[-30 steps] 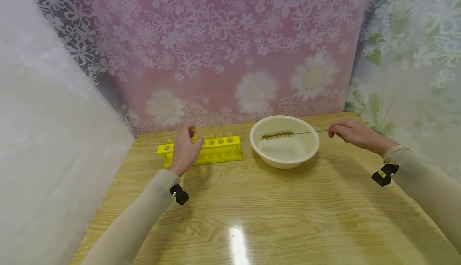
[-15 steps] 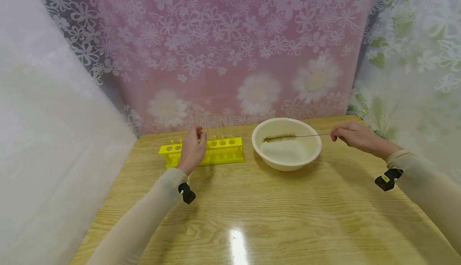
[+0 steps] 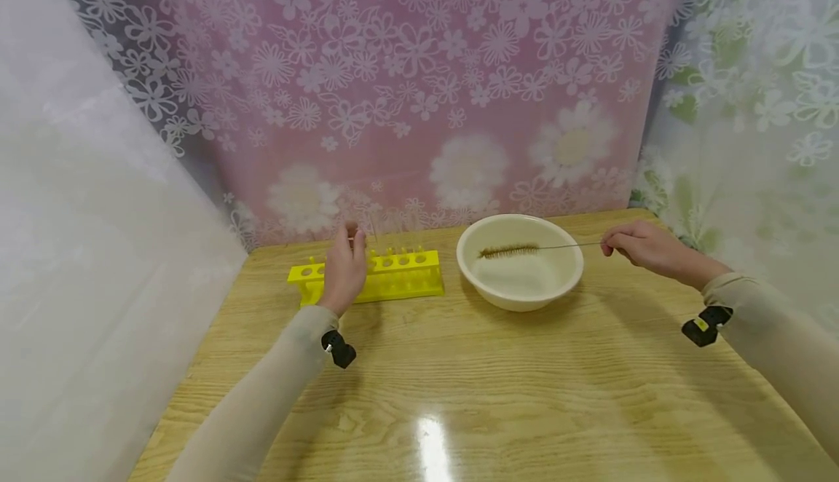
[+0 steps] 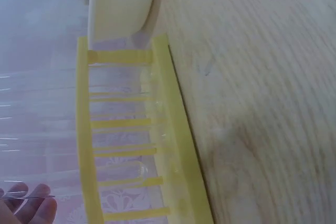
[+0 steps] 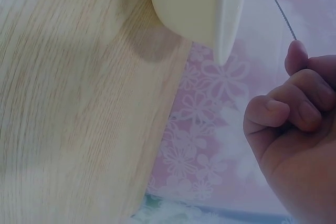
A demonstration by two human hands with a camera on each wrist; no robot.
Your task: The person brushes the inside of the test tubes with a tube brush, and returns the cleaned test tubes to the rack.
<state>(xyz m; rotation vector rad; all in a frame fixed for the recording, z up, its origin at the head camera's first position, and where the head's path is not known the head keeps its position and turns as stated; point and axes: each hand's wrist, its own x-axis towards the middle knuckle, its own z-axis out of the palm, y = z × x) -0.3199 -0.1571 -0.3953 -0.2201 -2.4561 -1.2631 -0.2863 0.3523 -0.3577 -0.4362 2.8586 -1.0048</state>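
Note:
In the head view my left hand (image 3: pixel 344 267) is at the yellow test tube rack (image 3: pixel 419 278), hiding part of its top. The left wrist view shows my fingers (image 4: pixel 43 211) curled at a clear test tube (image 4: pixel 123 172), whose rounded bottom hangs inside the rack just off the base. Several other clear tubes (image 3: pixel 409 227) stand in the rack to the right. My right hand (image 3: pixel 645 249) pinches the thin wire handle of a test tube brush (image 3: pixel 510 250). Its brown bristles are over the inside of a cream basin (image 3: pixel 521 300).
A wooden table (image 3: pixel 498 394) bears the rack and basin, which stand side by side near its back edge. Pink flowered curtain (image 3: pixel 419 103) hangs behind. A white sheet (image 3: pixel 98 212) closes the left side, a flowered one (image 3: pixel 754 118) the right.
My left hand has moved a little right along the rack, then slightly back left, its thumb and fingers drawing closer together. My right hand and the brush stay nearly still over the basin.

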